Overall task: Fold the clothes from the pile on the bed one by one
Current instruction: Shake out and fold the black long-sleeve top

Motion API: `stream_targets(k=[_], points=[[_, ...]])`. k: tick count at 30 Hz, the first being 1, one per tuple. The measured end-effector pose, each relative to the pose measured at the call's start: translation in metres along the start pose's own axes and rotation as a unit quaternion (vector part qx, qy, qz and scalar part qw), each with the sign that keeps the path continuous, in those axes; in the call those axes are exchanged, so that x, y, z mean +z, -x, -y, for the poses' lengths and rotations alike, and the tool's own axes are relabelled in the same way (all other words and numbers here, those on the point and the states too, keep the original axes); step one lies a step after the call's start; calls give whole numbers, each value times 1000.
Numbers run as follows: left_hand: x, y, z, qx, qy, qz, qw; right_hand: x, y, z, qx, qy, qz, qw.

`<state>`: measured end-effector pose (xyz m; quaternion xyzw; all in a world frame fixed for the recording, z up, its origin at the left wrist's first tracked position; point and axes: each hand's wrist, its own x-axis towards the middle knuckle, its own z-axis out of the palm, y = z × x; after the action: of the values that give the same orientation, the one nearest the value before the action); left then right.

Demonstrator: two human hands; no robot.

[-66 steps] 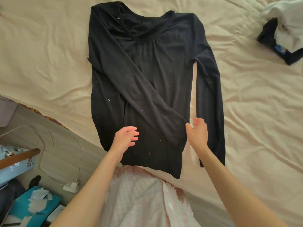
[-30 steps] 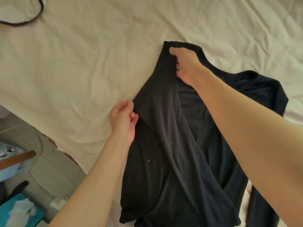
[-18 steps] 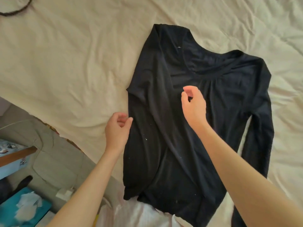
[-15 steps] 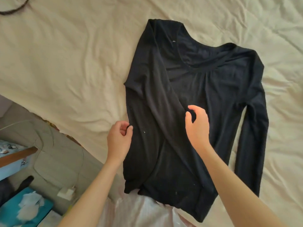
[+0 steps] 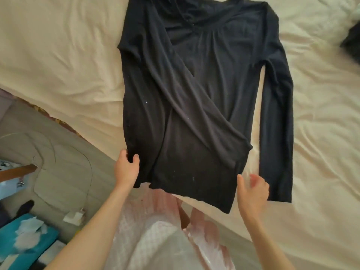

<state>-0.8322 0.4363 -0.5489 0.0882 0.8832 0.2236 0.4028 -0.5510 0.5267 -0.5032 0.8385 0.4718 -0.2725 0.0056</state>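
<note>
from the head camera, a black long-sleeved top [image 5: 194,98] lies flat on the cream bedsheet [image 5: 58,55], its hem at the bed's near edge, one sleeve folded diagonally across the body and the other straight along the right side. the left hand [image 5: 126,170] pinches the hem's left corner between thumb and fingers. the right hand [image 5: 253,193] hovers just beside the hem's right corner, fingers loosely spread, holding nothing. a dark garment [image 5: 351,45] shows at the right edge.
</note>
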Motion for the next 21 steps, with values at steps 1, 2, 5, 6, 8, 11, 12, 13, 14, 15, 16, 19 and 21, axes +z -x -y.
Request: stream_targets(k=[1,2,5,6,8,11,12,13,14,15,16,19,21], points=[[3,1,4,-3,8,-25,1000,2,5,-8,-22,3,-3,1000],[5,3,7,-3,17,-48,999,5,10,-13,-50,4,-12,999],[12,8,17,15,3,-90,996,17,26,-22,-135,10,-48,990],[13,10,20,19,-12,-92,996,21,31,-24,-142,15,-53,988],[15,13,24,18,-34,-92,995,29,39,-29,-121,30,-43,991],[13,12,25,16,-51,-93,994,40,41,-35,-99,67,-32,992],[11,12,24,16,-54,-94,994,42,39,-37,-100,60,-30,993],[8,11,23,17,-54,-98,994,43,37,-38,-95,41,-25,994],[4,11,23,15,-48,-103,993,43,34,-40,-80,11,-21,996],[-2,12,24,9,-33,-106,994,41,31,-43,-54,-34,-11,998],[-9,13,26,-1,-6,-106,994,37,30,-46,-21,-94,6,995],[-34,19,36,-44,113,-110,986,19,28,-56,71,-245,56,965],[-52,22,42,-60,163,-115,978,6,28,-63,94,-275,57,955]])
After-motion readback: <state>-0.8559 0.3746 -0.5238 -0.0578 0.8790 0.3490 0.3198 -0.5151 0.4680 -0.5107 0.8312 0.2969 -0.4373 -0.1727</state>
